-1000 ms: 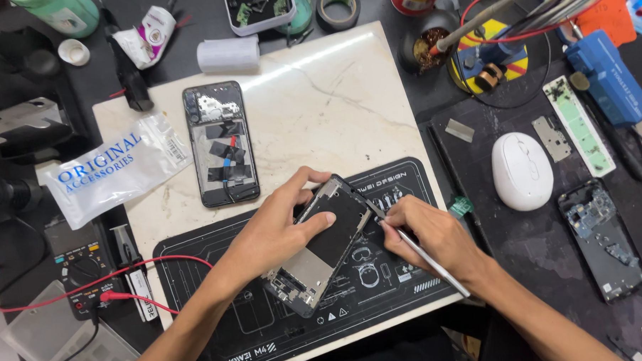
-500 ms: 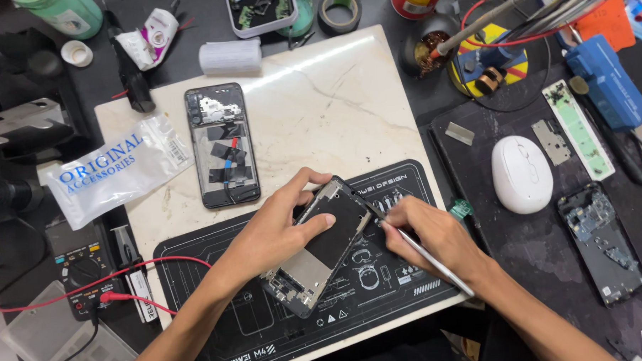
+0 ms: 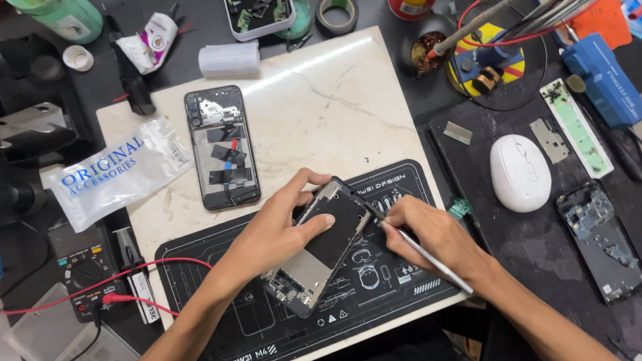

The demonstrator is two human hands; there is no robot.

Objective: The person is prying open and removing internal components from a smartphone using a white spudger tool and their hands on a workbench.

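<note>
Seen from above, a person's two bare forearms reach in from the bottom edge over a black repair mat point(image 3: 383, 321) printed with white diagrams. The left hand point(image 3: 284, 231) is curled around an opened smartphone frame point(image 3: 323, 248), thumb on its near edge and fingers wrapped over the far edge, holding it tilted on the mat. The right hand point(image 3: 429, 233) is closed in a pen grip on a slim metal tool point(image 3: 427, 258), its tip touching the frame's upper right corner.

Compared with the views from a second and half a second ago, almost nothing has shifted: both hands keep the same grip and the tool tip stays at the same corner, which suggests slow, fine work at that one spot.

Just beyond, a second phone with its back removed point(image 3: 222, 147) lies flat on a pale marble slab point(image 3: 318, 102), beside a clear plastic accessory bag point(image 3: 118, 173). To the right sit a white computer mouse point(image 3: 520, 172) and another stripped phone body point(image 3: 602, 240). Farther back are a roll of tape point(image 3: 336, 9) and a soldering iron stand point(image 3: 487, 61). A multimeter with red leads point(image 3: 86, 270) sits at the left.
</note>
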